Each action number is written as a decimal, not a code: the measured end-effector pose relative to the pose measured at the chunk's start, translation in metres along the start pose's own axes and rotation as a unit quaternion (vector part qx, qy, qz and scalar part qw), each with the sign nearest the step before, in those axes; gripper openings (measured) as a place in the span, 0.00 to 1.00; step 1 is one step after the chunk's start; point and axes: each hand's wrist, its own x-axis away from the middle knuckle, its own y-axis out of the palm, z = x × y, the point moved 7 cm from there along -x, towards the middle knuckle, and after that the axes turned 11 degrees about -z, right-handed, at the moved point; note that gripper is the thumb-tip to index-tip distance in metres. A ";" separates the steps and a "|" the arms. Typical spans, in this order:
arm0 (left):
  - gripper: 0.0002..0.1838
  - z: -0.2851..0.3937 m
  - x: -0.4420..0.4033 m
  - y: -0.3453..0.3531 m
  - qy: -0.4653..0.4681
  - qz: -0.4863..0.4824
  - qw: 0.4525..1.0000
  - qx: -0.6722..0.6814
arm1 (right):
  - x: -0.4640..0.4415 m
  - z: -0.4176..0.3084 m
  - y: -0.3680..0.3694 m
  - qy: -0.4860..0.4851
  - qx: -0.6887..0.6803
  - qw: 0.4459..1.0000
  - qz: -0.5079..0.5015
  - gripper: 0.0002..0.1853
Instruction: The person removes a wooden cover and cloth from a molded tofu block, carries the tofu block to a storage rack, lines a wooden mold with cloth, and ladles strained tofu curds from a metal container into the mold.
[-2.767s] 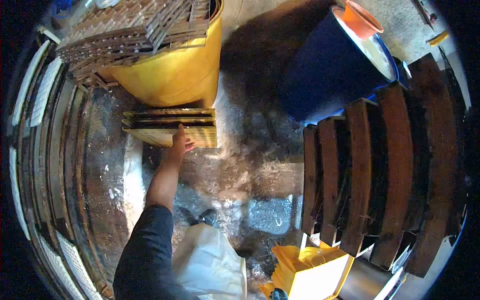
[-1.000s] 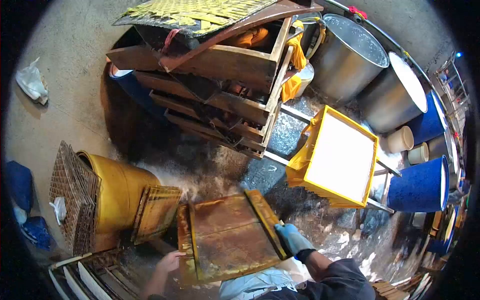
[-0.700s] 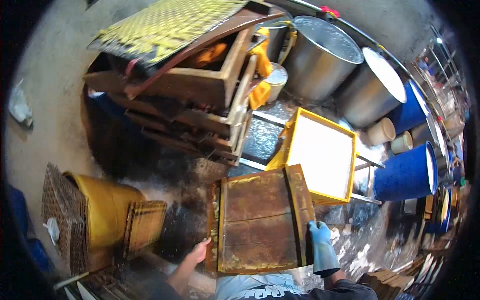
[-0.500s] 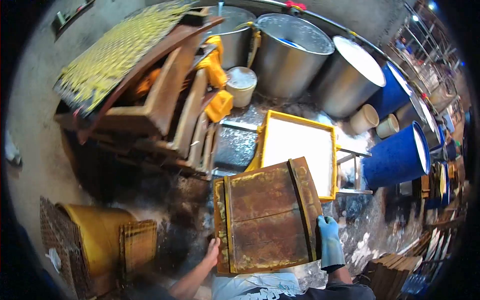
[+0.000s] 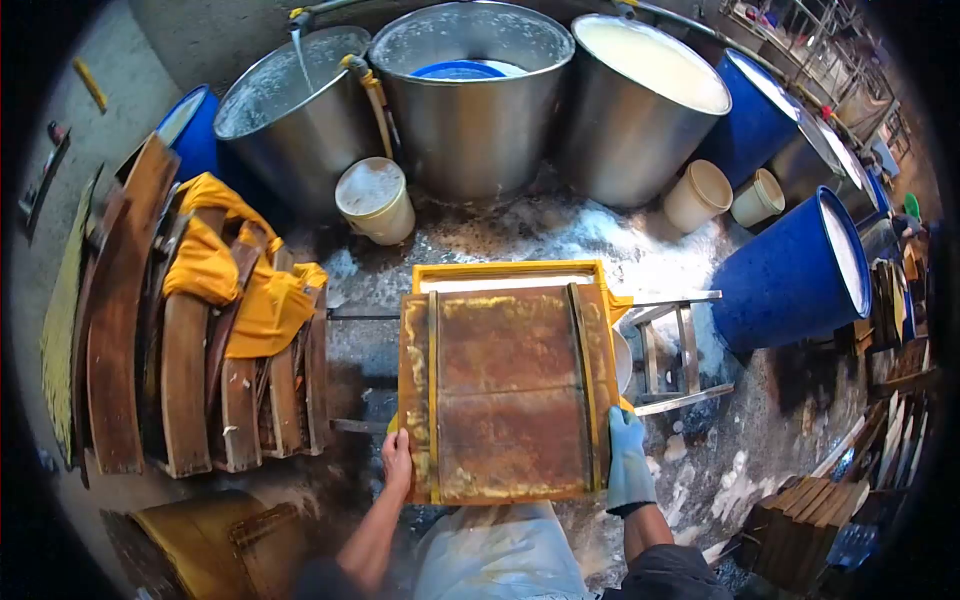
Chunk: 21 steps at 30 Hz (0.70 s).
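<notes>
Both hands hold a brown, stained wooden board [image 5: 515, 370] with two narrow battens running across it. My bare left hand [image 5: 397, 462] is wrapped around its lower left edge, and my right hand [image 5: 629, 458], in a blue glove, grips the lower right edge. Beneath the board lies a yellow-rimmed square tray [image 5: 510, 270]; a strip of white contents shows along its far side, and the board hides most of the rest. A metal stand [image 5: 685, 350] juts out to the right of the tray.
Large steel vats [image 5: 475, 140] line the back, one with water running into it. A white bucket [image 5: 376, 205] and a blue barrel [image 5: 785, 280] stand on the wet floor. Wooden frames [image 5: 185, 370] with yellow cloth [image 5: 265, 310] are stacked left; stacked boards [image 5: 800, 520] lie lower right.
The board has come over the tray, covering most of its white contents, and now sits level rather than tilted. My view has turned left, and both hands still hold the board.
</notes>
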 end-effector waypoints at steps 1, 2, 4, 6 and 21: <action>0.21 0.018 -0.017 0.010 0.040 0.025 0.999 0.003 | -0.019 -0.009 0.003 0.021 0.041 0.999 -0.005 0.19; 0.21 0.024 -0.035 0.019 0.041 0.020 0.999 0.021 | -0.036 -0.013 0.005 0.043 0.083 0.996 -0.012 0.20; 0.21 0.042 -0.062 0.034 0.044 0.012 0.998 0.034 | -0.070 -0.008 0.010 0.073 0.075 0.994 -0.017 0.21; 0.18 0.052 -0.077 0.041 0.024 0.005 0.999 -0.036 | -0.089 -0.001 0.015 0.061 0.045 0.997 0.001 0.21; 0.30 0.120 -0.138 0.109 0.168 0.004 0.956 -0.241 | -0.057 -0.122 0.080 -0.315 0.364 0.876 -0.017 0.28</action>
